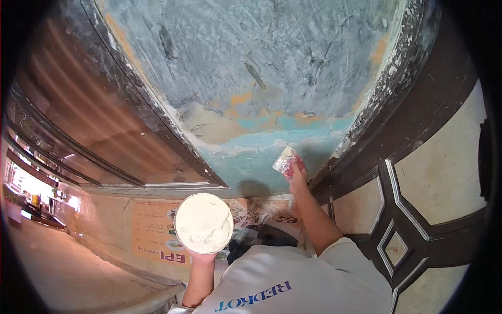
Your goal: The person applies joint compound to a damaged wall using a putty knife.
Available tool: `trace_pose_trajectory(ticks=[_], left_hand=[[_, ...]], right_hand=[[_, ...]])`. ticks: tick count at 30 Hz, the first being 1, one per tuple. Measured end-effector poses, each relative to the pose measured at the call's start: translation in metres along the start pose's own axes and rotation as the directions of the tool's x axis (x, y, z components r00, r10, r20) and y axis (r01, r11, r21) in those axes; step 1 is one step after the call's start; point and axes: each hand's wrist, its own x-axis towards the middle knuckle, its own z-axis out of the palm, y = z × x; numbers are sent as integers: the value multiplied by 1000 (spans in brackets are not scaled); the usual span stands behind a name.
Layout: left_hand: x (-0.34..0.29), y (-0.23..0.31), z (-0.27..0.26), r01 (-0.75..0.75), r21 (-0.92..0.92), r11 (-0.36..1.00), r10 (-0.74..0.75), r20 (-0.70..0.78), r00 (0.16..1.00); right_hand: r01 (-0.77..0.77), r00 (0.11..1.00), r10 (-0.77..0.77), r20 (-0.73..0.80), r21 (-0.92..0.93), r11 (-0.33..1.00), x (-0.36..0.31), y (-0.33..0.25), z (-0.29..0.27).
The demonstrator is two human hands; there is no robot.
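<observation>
My left hand (203, 258) is closed under a round tub (175, 230), holding it up from below. Thick cream-white putty (203, 220) fills the tub nearly to its rim, its surface smeared and uneven. To the right, my right hand (297, 177) grips a small flat scraper (284, 161), red-pink with pale putty over its face and tip. The scraper is close to the lower part of a wall panel (261, 47); whether it touches cannot be seen. Grey filler covers most of this panel, with orange patches and a bare blue-green band (235, 162) at the bottom.
Dark wooden frames flank the panel, with brown panelling (99, 125) at left and a dark lattice with pale infill (436, 172) at right. A printed orange banner (154, 225) lies below, under the tub. Far left, a bright opening (31, 178) shows beyond the tan floor (68, 267).
</observation>
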Motion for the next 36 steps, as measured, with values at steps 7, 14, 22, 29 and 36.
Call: trace_pose_trajectory(ticks=[7,14,22,29,36], left_hand=[[4,3,-3,-21,40,999,23,-48,999],[7,-1,1,-22,84,996,29,-79,996],[12,-3,10,54,-190,980,-54,5,999],[27,-4,10,74,-206,976,-59,79,995],[34,4,27,11,-101,995,-1,98,995]], right_hand=[[-29,1000,28,13,66,997,14,8,4],[-57,993,44,110,114,992,8,-12,32],[145,911,-97,401,-89,985,-46,-50,80],[834,395,-412,821,-132,536,-126,-64,117],[997,66,-433,899,-73,0,-134,-71,130]])
